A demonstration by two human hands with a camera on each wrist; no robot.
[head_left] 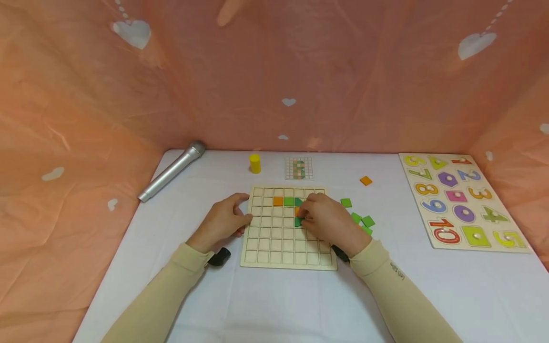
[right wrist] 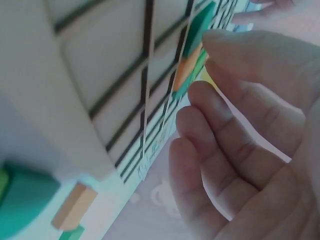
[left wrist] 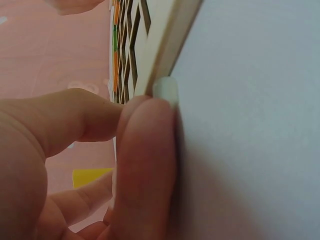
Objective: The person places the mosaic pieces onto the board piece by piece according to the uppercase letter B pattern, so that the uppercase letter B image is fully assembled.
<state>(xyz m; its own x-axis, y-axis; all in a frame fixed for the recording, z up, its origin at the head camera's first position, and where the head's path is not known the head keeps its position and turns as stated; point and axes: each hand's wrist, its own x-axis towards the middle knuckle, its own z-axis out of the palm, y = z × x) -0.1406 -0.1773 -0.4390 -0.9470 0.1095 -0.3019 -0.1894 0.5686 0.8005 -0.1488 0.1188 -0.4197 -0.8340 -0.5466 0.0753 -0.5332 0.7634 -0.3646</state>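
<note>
Holds nearer right hand (head_left: 329, 218) at right side of mid-frame orange tile (head_left: 297, 212), cannot tell if gripping, rests relaxed left hand (head_left: 222, 218) against board (head_left: 276, 245).

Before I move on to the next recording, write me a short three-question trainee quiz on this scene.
1. True or false: the left hand is at the left edge of the grid board.
2. Which stands upright beyond the board? A) yellow cylinder B) microphone C) number puzzle
3. Fill in: the right hand is over the board, and the loose green tiles lie to the board's ____.

Key: 1. True. 2. A. 3. Right.
</note>
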